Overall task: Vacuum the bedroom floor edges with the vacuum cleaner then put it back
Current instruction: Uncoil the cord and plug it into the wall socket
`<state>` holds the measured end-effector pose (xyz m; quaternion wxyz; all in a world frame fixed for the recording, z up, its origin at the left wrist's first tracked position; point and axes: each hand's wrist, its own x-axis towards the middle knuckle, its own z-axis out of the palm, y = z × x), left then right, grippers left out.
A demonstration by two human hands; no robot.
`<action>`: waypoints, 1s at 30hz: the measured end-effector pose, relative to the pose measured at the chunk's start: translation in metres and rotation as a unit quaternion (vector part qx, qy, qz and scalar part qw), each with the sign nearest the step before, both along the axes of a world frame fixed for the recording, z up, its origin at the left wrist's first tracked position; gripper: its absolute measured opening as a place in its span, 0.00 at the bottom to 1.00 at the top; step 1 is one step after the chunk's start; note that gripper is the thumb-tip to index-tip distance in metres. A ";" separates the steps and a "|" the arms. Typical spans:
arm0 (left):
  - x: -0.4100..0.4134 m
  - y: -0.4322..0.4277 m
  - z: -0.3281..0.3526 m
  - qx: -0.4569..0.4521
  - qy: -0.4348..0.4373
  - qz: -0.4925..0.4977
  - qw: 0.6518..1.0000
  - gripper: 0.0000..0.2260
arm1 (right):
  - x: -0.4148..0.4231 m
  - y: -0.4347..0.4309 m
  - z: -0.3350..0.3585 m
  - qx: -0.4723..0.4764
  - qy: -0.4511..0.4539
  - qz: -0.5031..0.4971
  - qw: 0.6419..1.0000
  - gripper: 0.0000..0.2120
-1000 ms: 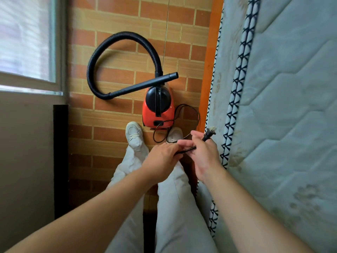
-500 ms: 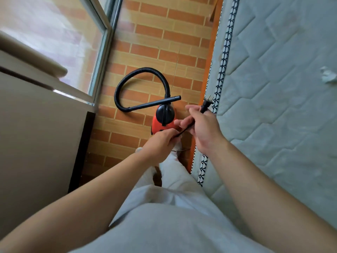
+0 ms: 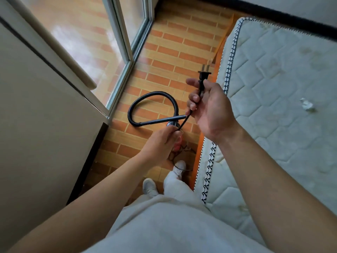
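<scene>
Red canister vacuum cleaner with looped black ribbed hose: on the brick-patterned tile floor, body largely hidden behind the left hand, beside the white quilted mattress; its black power cord runs straight between both hands; right hand curled round the cord just below the black two-pin plug, prongs upward; left hand pinches the cord lower down
</scene>
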<state>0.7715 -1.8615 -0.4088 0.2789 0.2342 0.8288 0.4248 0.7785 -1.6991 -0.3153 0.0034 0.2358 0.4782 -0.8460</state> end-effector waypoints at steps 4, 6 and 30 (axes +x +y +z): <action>0.011 -0.031 0.026 0.043 0.012 0.060 0.997 0.12 | -0.004 -0.024 0.040 0.007 0.036 0.085 0.996 0.18; 0.016 -0.047 0.036 0.070 0.024 0.097 0.993 0.11 | -0.009 -0.034 0.057 0.018 0.048 0.122 0.991 0.17; 0.162 -0.216 0.109 0.055 0.101 0.529 0.841 0.16 | 0.013 -0.206 0.096 -0.071 0.142 0.455 0.876 0.11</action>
